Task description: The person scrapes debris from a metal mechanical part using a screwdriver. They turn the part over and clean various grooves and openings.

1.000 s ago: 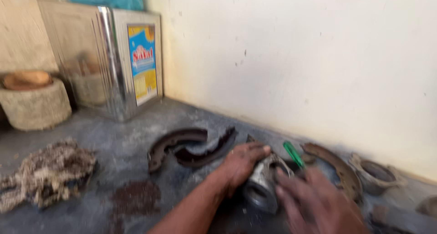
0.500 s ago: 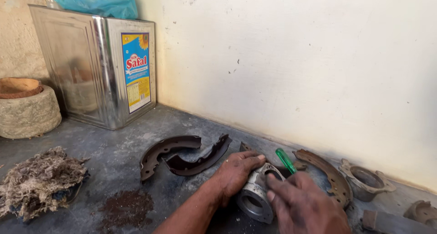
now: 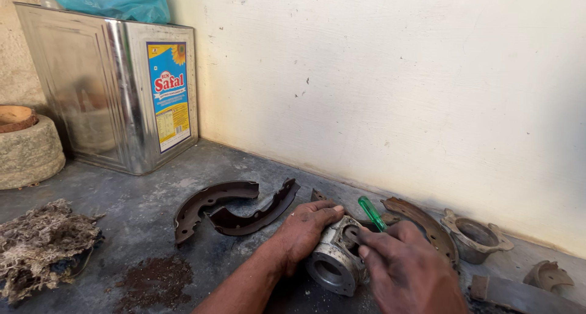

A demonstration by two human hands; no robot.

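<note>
Left hand (image 3: 303,228) clasps the metal cylinder (image 3: 332,262); right hand (image 3: 403,268) grips a green-handled screwdriver (image 3: 371,213) at its bore.

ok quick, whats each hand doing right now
Left hand: closed over the grey metal cylinder.
Right hand: closed on the green-handled screwdriver.

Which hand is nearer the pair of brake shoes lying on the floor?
Left. The left hand rests on the metal cylinder just right of the brake shoes; the right hand, holding a green-handled tool, is farther right.
</note>
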